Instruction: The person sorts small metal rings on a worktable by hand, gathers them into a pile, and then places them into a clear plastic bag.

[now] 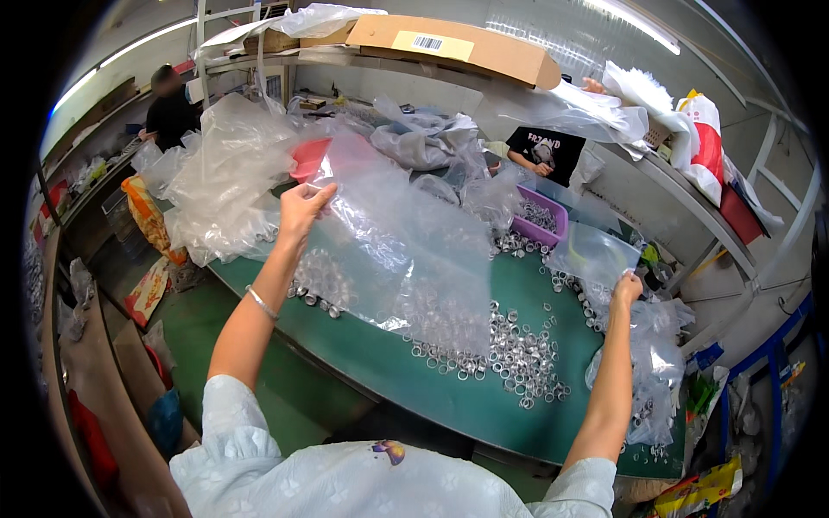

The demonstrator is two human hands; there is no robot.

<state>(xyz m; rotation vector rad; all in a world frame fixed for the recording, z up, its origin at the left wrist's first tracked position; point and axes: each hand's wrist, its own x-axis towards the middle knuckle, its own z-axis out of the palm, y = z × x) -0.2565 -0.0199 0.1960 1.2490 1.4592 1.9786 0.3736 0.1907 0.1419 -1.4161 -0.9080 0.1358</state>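
Note:
My left hand [304, 210] pinches the upper left edge of a large clear plastic bag [406, 250], raised and slanting over the table. To the right, the fingers of my right hand [628, 287] are closed on the corner of clear plastic [596, 253]; I cannot tell whether it is a separate bag. Under and in front of the large bag lie many small silver metal rings [527, 358], loose on the green tabletop [345, 354]. Some rings show blurred through the plastic. A purple basket [553, 233] of small metal pieces stands just beyond, between my hands.
Piled clear plastic bags [233, 173] fill the table's far left, next to a red basin [309, 159]. More filled bags [652, 354] lie beside my right forearm. A shelf with a cardboard box [458, 47] spans the back. One person [548, 154] sits opposite; another [170, 108] is far left.

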